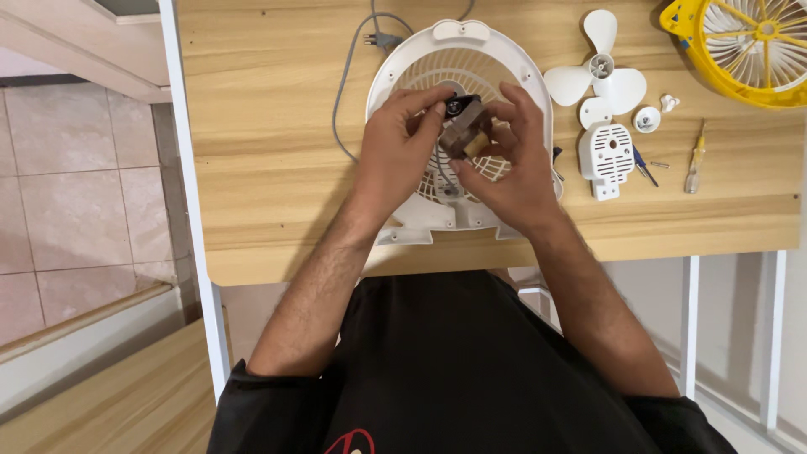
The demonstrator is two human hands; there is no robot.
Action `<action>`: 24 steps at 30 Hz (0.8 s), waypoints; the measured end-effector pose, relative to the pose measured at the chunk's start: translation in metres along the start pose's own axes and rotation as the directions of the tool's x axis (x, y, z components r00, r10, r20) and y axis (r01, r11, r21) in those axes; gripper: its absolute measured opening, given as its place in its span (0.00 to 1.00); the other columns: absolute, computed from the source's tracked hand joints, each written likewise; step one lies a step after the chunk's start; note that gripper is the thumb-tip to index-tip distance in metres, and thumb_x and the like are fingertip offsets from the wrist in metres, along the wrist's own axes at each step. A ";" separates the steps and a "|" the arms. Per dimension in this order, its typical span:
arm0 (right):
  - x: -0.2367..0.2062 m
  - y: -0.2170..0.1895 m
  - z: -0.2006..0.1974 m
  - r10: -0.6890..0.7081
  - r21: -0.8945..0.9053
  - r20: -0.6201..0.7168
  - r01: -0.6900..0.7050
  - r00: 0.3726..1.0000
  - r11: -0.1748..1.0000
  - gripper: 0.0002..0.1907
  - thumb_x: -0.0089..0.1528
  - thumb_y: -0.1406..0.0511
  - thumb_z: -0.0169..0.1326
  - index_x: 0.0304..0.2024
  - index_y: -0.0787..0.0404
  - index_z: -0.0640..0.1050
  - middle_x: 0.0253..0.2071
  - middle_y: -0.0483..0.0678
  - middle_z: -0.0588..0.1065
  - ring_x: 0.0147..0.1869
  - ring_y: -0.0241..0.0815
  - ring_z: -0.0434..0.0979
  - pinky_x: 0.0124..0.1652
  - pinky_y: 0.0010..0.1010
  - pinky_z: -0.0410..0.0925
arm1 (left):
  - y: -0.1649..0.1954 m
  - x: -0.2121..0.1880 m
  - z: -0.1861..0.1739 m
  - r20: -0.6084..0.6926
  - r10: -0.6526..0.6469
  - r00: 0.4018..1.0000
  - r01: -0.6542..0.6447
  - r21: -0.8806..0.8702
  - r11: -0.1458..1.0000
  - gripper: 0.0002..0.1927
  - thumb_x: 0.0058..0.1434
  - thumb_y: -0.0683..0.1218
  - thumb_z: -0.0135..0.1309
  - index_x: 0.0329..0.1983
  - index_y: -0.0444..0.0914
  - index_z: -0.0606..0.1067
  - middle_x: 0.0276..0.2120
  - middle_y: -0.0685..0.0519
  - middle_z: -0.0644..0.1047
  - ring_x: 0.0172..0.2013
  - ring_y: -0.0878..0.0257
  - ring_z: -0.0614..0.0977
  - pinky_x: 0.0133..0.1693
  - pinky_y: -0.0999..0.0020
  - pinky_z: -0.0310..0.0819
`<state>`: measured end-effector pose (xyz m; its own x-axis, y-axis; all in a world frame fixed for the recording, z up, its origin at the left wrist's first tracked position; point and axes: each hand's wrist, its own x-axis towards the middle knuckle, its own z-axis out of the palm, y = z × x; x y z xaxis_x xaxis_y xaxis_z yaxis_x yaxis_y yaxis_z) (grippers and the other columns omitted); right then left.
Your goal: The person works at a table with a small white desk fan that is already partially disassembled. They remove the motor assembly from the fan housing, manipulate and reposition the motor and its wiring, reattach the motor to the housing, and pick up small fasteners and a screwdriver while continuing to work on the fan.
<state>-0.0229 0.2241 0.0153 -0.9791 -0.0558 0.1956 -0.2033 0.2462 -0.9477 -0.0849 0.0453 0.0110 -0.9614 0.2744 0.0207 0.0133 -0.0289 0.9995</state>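
A white fan housing [504, 52] with a round grille lies flat on the wooden table [269, 126]. Both my hands hover over its centre and hold a small brown fan motor [465, 130] between their fingers. My left hand [402, 143] grips the motor from the left, with the fingertips at its dark top end. From the right, my right hand [514, 160] closes around the motor. A grey cord [343, 80] with a plug runs from the housing toward the table's far side.
To the right of the housing lie a white three-blade propeller [598, 74], a white slotted cover [607, 153], a small white cap [646, 118], a blue-handled tool [644, 165] and a yellow screwdriver [694, 158]. A yellow fan grille [744, 46] sits at the far right corner.
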 end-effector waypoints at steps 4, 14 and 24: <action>-0.001 -0.002 0.004 -0.041 -0.215 -0.007 0.038 0.999 0.976 0.48 0.59 0.70 0.71 0.76 0.60 0.59 0.66 0.52 0.68 0.64 0.45 0.77 0.54 0.32 0.78 | -0.006 0.001 -0.001 0.072 -0.067 0.995 0.077 -0.151 0.985 0.13 0.74 0.40 0.48 0.57 0.33 0.77 0.49 0.50 0.83 0.47 0.66 0.85 0.49 0.70 0.83; 0.000 -0.001 -0.002 -0.060 -0.273 0.030 0.066 0.998 0.960 0.45 0.57 0.70 0.69 0.74 0.61 0.64 0.63 0.53 0.68 0.60 0.43 0.77 0.51 0.28 0.79 | -0.012 -0.008 -0.006 0.129 -0.113 0.985 0.146 -0.289 0.946 0.13 0.74 0.38 0.47 0.58 0.32 0.76 0.52 0.48 0.82 0.53 0.64 0.83 0.56 0.68 0.82; 0.003 0.003 -0.012 -0.036 -0.159 0.138 0.058 0.990 0.985 0.43 0.60 0.72 0.67 0.75 0.59 0.62 0.63 0.52 0.69 0.63 0.43 0.78 0.54 0.30 0.78 | -0.001 -0.017 -0.013 0.145 -0.150 0.978 0.187 -0.288 0.939 0.14 0.73 0.37 0.50 0.60 0.33 0.75 0.54 0.49 0.81 0.54 0.63 0.82 0.55 0.67 0.80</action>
<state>-0.0263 0.2362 0.0160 -0.9610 -0.1979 0.1931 -0.2584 0.3936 -0.8822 -0.0719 0.0277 0.0097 -0.9026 0.4117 -0.1260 -0.2461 -0.2532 0.9356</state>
